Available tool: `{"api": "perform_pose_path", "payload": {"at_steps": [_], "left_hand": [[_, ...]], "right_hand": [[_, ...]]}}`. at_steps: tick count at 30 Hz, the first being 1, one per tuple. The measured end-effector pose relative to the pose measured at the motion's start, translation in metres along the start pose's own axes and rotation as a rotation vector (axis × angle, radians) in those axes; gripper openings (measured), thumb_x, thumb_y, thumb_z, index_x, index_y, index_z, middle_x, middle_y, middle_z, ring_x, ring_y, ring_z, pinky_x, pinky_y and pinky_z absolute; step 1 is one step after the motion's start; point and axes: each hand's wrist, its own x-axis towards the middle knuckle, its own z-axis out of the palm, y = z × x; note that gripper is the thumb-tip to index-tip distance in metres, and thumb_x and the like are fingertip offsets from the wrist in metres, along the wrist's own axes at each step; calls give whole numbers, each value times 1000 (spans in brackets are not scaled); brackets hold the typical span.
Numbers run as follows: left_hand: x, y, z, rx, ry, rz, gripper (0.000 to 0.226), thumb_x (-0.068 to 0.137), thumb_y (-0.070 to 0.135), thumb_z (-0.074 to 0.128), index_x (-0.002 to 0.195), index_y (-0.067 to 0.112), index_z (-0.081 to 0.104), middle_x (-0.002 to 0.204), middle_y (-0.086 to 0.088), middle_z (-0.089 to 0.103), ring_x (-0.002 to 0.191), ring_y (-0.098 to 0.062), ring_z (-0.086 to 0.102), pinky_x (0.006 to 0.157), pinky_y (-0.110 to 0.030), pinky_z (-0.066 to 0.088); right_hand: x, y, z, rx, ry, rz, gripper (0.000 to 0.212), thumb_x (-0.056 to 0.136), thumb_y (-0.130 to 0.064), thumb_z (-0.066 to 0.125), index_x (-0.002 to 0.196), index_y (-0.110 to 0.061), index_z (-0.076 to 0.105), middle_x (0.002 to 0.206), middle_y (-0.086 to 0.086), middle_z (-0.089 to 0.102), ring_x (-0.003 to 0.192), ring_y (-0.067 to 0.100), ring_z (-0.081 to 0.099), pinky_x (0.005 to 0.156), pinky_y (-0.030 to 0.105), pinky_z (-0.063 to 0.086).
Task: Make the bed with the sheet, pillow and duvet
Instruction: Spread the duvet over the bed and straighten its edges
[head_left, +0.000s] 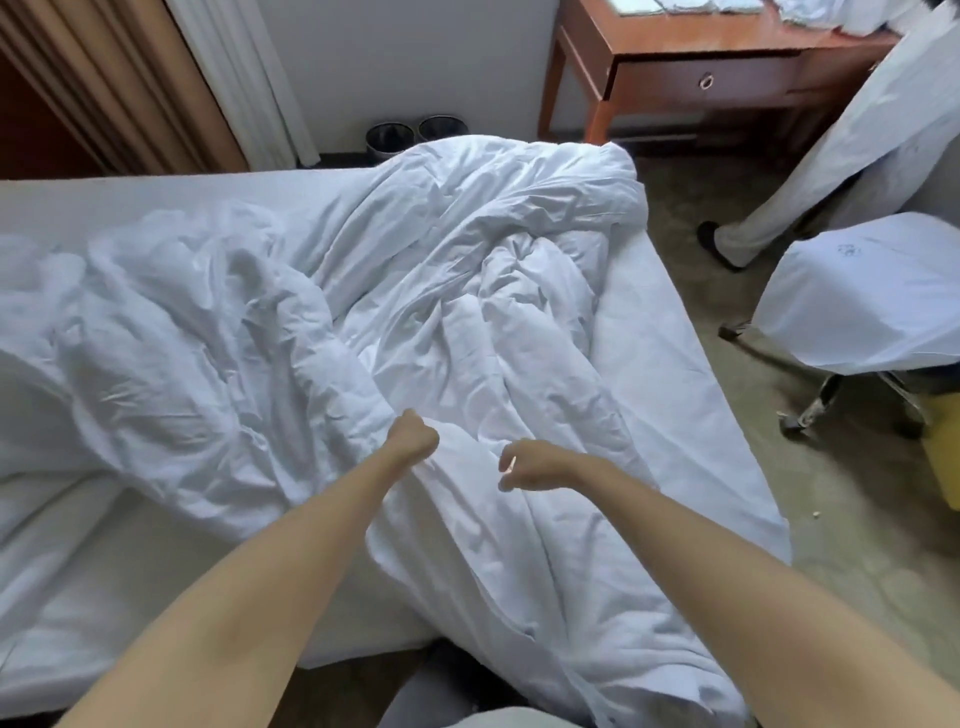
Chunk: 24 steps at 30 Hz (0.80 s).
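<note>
A crumpled white duvet lies heaped across the bed, one end trailing off the near edge toward me. The sheet covers the mattress and shows bare along the right side and at the near left. My left hand is a fist gripping a fold of the duvet near the middle. My right hand hovers just right of it over the duvet, fingers curled, holding nothing that I can see. No pillow is plainly in view.
A wooden desk stands at the back right. A chair with a white cover sits to the right of the bed. Another person's leg is near it. Two dark bins stand by the wall, curtains at the back left.
</note>
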Motion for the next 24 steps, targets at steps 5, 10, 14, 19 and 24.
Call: {"api": "perform_pose_path", "payload": {"at_steps": [5, 10, 14, 19, 24], "left_hand": [[53, -54, -35, 496, -87, 51, 46, 93, 7, 35, 137, -3, 28, 143, -20, 37, 134, -32, 35, 110, -38, 26], [79, -104, -73, 932, -192, -104, 50, 97, 10, 31, 146, 4, 24, 152, -12, 26, 136, -29, 35, 109, -46, 30], [86, -125, -87, 1099, -384, -214, 44, 95, 11, 33, 137, 12, 45, 144, -7, 39, 125, -28, 47, 88, -37, 45], [97, -109, -89, 801, -364, -183, 34, 94, 15, 32, 113, 5, 58, 115, -12, 63, 98, -24, 64, 83, -32, 49], [93, -67, -81, -396, -423, -508, 84, 87, 71, 23, 90, -7, 54, 73, -22, 63, 58, -29, 62, 53, -29, 55]], "right_hand": [[76, -66, 5, 140, -41, -65, 75, 88, -39, 61, 148, -13, 24, 151, 5, 31, 137, 22, 33, 106, 29, 30], [133, -83, 26, -80, -88, 74, 97, 81, -46, 65, 151, -23, 2, 157, 12, 10, 143, 32, 15, 114, 48, 21], [150, -87, 32, -96, -71, 164, 90, 79, -33, 70, 148, -12, 14, 148, 15, 29, 137, 33, 31, 108, 44, 31], [150, -92, 17, 23, 107, 118, 21, 93, -21, 47, 101, -2, 51, 119, 18, 56, 113, 33, 53, 86, 33, 41], [128, -76, -23, 366, 250, 291, 31, 90, -7, 44, 117, 7, 53, 122, 23, 56, 115, 35, 53, 87, 33, 43]]}}
